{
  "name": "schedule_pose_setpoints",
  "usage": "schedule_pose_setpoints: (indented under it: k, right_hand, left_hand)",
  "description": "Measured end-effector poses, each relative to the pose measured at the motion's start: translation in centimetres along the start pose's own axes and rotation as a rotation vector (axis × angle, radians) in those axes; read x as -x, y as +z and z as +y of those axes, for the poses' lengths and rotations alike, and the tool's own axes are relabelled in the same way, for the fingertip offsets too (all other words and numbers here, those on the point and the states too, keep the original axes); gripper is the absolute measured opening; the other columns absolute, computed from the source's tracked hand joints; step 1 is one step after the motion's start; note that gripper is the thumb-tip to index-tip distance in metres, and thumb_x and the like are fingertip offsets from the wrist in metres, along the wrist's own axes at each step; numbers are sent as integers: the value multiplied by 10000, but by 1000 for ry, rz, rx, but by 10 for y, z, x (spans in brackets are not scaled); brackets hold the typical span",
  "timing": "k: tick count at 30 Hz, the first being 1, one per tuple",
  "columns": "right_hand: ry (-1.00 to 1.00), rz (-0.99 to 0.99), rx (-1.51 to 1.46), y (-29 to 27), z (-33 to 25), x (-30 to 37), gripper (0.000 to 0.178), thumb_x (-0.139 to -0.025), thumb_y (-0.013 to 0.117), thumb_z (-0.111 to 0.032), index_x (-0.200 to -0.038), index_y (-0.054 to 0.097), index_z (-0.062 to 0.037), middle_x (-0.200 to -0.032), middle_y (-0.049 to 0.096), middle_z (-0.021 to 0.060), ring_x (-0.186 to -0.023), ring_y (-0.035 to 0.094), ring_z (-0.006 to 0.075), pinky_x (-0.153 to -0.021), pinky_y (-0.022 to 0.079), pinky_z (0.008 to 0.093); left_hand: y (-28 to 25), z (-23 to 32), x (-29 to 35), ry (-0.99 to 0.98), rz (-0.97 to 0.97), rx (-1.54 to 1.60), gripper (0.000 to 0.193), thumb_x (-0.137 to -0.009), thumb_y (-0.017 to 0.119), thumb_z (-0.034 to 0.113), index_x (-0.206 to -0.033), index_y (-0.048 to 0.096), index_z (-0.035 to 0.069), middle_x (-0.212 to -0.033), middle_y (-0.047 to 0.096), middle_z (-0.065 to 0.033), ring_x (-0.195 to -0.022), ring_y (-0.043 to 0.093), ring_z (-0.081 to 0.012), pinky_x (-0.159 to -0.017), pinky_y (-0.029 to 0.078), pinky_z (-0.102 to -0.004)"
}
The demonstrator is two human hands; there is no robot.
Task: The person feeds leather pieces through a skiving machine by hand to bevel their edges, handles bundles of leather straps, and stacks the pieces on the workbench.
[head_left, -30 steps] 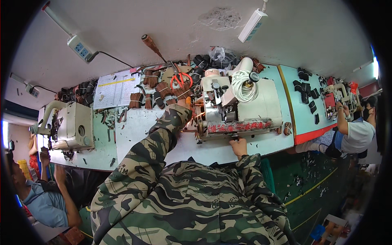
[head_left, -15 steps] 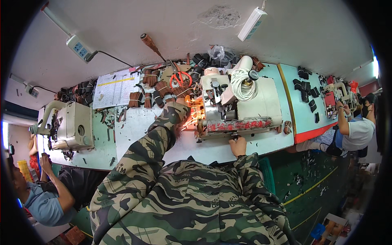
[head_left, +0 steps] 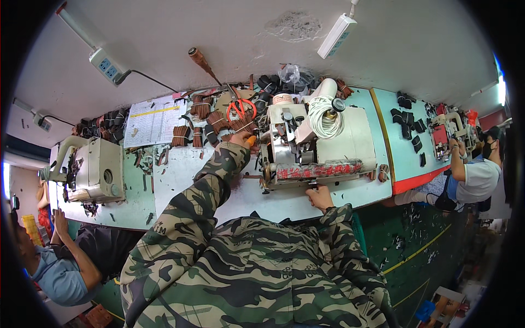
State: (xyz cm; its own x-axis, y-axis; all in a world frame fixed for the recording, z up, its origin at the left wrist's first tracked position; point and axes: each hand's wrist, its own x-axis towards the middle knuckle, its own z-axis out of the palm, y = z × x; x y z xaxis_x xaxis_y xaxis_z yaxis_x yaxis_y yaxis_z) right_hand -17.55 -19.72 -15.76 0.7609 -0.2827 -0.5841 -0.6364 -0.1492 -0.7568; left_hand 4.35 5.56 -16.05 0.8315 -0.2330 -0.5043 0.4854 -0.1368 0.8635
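Observation:
A cream skiving machine point(head_left: 344, 136) stands on the table before me, its front bar streaked with red markings. My left hand point(head_left: 239, 140) is at the machine's left side, fingers bent, beside a small orange piece point(head_left: 251, 141). Whether that piece is held or worn on a finger, I cannot make out. At the machine's front edge, my right hand point(head_left: 320, 198) is closed around a small metal knob point(head_left: 313, 184). A coil of white cord point(head_left: 326, 117) hangs on top of the machine.
Bundled brown strips point(head_left: 181, 135), orange-handled scissors point(head_left: 240, 105) and a printed sheet point(head_left: 155, 121) lie at the back left. A screwdriver point(head_left: 201, 60) stands near the wall. Another cream machine point(head_left: 97, 169) is at left. Co-workers sit on both sides.
The bright orange sparks at the machine's left side are gone. My left hand has shifted slightly and shows more clearly; my right hand stays at the front knob.

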Motion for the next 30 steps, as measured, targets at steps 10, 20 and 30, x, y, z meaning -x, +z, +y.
schedule_pose_setpoints:
  k: [10,20,30]
  right_hand:
    - [66,65,-114,8,5,0,134,-763,600,-88,-836,537,5,-540,506,37,-397,458,116,-344,334,262]
    - [-660,440,312,-45,-185,98,173,-893,530,-127,-914,628,14,-754,614,69,-649,532,133,-605,442,323]
    - [-930,-113,56,-52,-298,75,301,-950,470,-173,-1153,532,40,-1070,628,140,-987,577,164,-874,428,265]
  left_hand:
    - [-16,2,31,289,221,-688,318,-801,592,149,-1117,580,118,-865,640,-139,-814,640,-295,-721,494,-367]
    - [-52,30,27,273,135,-1173,175,-777,581,136,-922,644,60,-1031,559,-169,-921,607,-373,-773,497,-453]
    - [-60,-6,36,325,217,-996,138,-694,681,128,-798,628,55,-906,598,-150,-849,613,-346,-727,501,-420]
